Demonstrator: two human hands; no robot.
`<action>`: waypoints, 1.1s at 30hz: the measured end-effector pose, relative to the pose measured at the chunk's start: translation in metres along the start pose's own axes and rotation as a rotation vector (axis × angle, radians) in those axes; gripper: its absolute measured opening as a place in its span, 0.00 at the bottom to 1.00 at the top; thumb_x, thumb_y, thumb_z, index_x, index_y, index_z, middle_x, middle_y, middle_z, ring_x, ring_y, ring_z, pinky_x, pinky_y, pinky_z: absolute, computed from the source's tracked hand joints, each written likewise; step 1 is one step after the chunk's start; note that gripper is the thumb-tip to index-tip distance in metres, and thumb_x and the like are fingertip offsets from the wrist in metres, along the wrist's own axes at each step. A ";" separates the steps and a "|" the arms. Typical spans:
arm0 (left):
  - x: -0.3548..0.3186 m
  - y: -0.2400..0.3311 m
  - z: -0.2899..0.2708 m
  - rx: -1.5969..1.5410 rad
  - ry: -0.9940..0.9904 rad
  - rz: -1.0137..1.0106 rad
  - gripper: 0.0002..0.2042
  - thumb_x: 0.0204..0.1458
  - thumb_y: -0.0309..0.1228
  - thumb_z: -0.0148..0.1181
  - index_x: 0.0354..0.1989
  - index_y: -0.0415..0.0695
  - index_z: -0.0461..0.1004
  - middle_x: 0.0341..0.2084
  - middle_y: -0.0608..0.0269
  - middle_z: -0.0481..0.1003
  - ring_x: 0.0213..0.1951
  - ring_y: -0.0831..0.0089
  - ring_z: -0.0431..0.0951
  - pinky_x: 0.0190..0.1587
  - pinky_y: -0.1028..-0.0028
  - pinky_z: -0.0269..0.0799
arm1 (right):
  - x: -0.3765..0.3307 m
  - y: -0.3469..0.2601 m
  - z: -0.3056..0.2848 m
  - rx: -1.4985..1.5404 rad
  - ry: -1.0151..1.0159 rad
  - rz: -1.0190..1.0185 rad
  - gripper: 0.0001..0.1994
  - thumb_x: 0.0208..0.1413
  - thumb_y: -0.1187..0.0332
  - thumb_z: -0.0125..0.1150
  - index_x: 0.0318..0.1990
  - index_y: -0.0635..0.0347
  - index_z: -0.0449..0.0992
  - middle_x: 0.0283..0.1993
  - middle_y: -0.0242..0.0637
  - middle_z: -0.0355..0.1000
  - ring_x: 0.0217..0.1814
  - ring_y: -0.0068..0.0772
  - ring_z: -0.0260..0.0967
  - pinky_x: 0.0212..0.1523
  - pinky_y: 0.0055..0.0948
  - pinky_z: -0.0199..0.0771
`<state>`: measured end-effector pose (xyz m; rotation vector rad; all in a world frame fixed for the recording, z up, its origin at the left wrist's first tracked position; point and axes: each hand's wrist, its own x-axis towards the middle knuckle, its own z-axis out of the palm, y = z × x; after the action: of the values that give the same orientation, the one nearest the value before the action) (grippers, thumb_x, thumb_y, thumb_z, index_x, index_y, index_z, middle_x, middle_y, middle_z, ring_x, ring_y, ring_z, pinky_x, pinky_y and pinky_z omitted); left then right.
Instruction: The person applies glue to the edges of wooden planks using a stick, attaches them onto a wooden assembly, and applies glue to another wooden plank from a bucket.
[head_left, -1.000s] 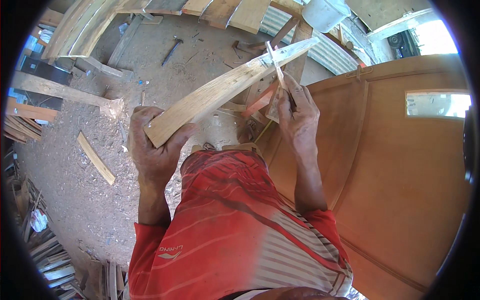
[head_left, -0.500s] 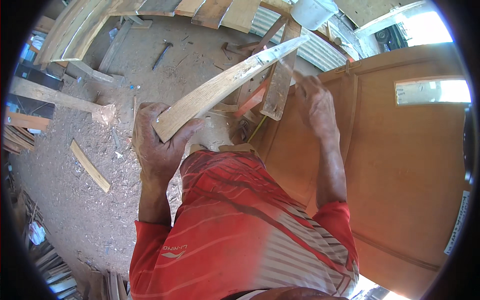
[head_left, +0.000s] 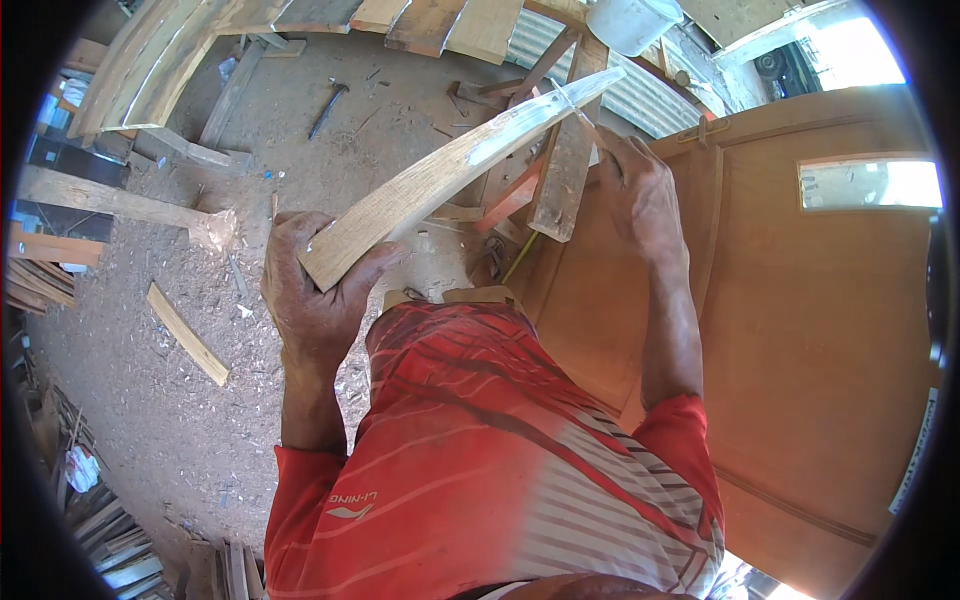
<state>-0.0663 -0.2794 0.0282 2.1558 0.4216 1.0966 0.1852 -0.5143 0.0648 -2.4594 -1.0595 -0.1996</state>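
Note:
My left hand (head_left: 318,290) is shut around the near end of a long curved wooden plank (head_left: 450,175), which rises away toward the upper right. My right hand (head_left: 640,190) is at the plank's far end, fingers pinched on a thin pencil-like tool (head_left: 588,125) held against the wood. A short flat board (head_left: 558,180) hangs just below that end, left of my right hand; whether the hand touches it I cannot tell. My red striped shirt fills the lower middle.
A large brown wooden door panel (head_left: 800,350) lies at the right under my right arm. On the sawdust-covered ground are a hammer (head_left: 328,108), a wood offcut (head_left: 188,335) and a beam (head_left: 110,200). Planks (head_left: 420,20) and a white bucket (head_left: 630,20) sit at the top.
The view has tilted down. My right hand has slid along the plank toward its far end. My left hand keeps its grip on the near end.

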 end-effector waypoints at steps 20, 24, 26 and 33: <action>0.011 -0.014 -0.007 -0.044 -0.045 -0.006 0.25 0.42 0.28 0.80 0.45 0.40 0.70 0.37 0.59 0.73 0.40 0.64 0.74 0.45 0.67 0.72 | 0.007 0.014 0.015 0.078 -0.011 -0.084 0.19 0.58 0.78 0.60 0.57 0.55 0.79 0.46 0.43 0.78 0.41 0.49 0.77 0.44 0.43 0.78; 0.016 -0.015 -0.004 0.049 -0.008 0.096 0.29 0.39 0.37 0.83 0.45 0.42 0.70 0.35 0.59 0.75 0.35 0.62 0.76 0.37 0.66 0.73 | 0.019 0.059 0.024 -0.036 0.034 -0.034 0.18 0.59 0.76 0.59 0.57 0.53 0.79 0.46 0.43 0.78 0.41 0.50 0.78 0.42 0.43 0.77; 0.016 -0.014 -0.004 0.041 -0.022 0.071 0.29 0.39 0.37 0.83 0.45 0.42 0.70 0.35 0.59 0.75 0.36 0.62 0.76 0.37 0.66 0.74 | 0.023 0.064 0.025 -0.032 0.088 0.014 0.17 0.60 0.75 0.59 0.56 0.54 0.80 0.45 0.44 0.78 0.42 0.52 0.78 0.41 0.43 0.77; 0.016 -0.015 -0.003 0.048 -0.002 0.057 0.29 0.39 0.36 0.84 0.44 0.40 0.70 0.33 0.59 0.75 0.36 0.63 0.76 0.37 0.66 0.74 | 0.021 0.023 0.016 0.110 -0.010 -0.072 0.17 0.58 0.77 0.59 0.55 0.57 0.79 0.41 0.48 0.77 0.41 0.54 0.77 0.40 0.45 0.76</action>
<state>-0.0590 -0.2580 0.0283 2.2226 0.3914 1.1261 0.2156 -0.5077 0.0490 -2.3283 -1.1339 -0.1480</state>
